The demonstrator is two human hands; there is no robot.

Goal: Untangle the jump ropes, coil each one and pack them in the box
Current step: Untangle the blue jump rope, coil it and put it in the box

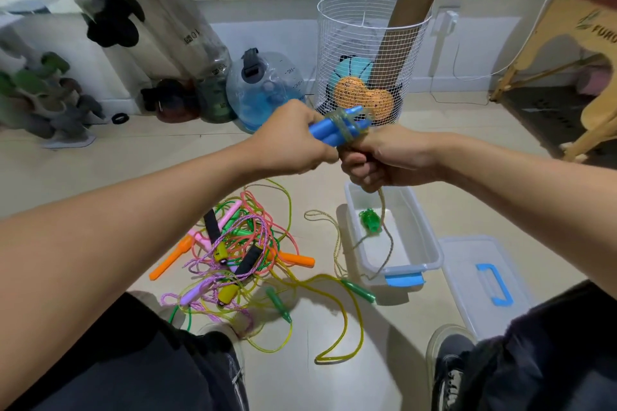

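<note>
Gripping blue handles (337, 128), left hand (293, 140); right hand (384, 160) fisted round cord (384, 207).

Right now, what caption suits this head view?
Both hands wind rope round blue handles above the open box.

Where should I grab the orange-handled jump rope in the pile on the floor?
Take the orange handle on the pile's right side, coming from the right: it pokes out clear of the tangle of ropes, lying flat on the floor, so fingers can close around its middle.
</note>
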